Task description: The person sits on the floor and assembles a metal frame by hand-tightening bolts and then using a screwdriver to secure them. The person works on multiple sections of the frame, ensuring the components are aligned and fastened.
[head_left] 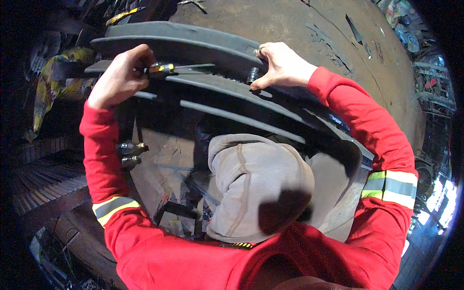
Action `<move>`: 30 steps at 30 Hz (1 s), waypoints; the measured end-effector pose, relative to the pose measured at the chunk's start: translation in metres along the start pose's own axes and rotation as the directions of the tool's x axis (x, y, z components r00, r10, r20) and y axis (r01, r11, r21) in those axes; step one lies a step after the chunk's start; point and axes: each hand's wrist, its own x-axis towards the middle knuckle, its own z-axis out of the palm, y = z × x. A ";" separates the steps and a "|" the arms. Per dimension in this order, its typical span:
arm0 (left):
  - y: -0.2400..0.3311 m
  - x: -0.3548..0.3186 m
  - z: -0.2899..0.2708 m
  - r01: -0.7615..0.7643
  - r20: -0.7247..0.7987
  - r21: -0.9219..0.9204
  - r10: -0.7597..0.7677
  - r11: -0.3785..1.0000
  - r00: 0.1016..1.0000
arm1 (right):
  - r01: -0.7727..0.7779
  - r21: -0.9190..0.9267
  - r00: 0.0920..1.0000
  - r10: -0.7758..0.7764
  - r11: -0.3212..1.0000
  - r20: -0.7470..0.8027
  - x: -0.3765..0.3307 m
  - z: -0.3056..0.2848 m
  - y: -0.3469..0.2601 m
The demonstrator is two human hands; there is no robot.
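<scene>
My left hand [122, 75] is closed around a screwdriver [163, 68] with a yellow and black handle. Its thin shaft points right, over the gap between the two ridges of a long, dark curved part [193, 36]. At the right, my right hand [286, 64] curves over the same part, thumb low and fingers high. A small, shiny ribbed metal cylinder [252, 75] shows between thumb and fingers, apparently gripped there; its contact with the fingertips is partly hidden. The curved part lies across in front of my knees, its lower ridge [232, 94] nearer to me.
Worn brown ground [290, 21] stretches beyond the part, with a dark flat strip [354, 30] on it. Another yellow tool [124, 16] lies at the far left. Metal fittings [130, 147] are beside my left forearm. Crumpled yellow sheeting [46, 92] and stacked slats [46, 181] fill the left side.
</scene>
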 end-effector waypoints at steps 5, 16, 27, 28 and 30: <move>0.008 0.021 0.015 -0.063 0.054 0.521 0.041 0.851 0.998 | -0.060 0.061 0.997 0.058 0.996 0.044 0.000 -0.002 -0.004; 0.003 0.034 0.059 -0.250 0.003 0.215 0.256 0.944 0.967 | -0.050 0.083 0.999 0.049 0.995 0.011 -0.001 0.000 -0.003; 0.007 0.036 0.061 -0.216 0.101 0.121 0.204 0.969 0.974 | -0.100 0.037 0.991 0.096 0.994 0.097 0.000 -0.005 -0.008; 0.009 0.038 0.058 -0.199 0.122 0.086 0.188 0.976 0.975 | -0.103 0.023 0.989 0.100 0.994 0.106 0.000 -0.006 -0.009; 0.012 0.038 0.053 -0.165 0.135 -0.036 0.168 0.986 0.976 | -0.085 0.022 0.993 0.083 0.996 0.080 0.000 -0.004 -0.006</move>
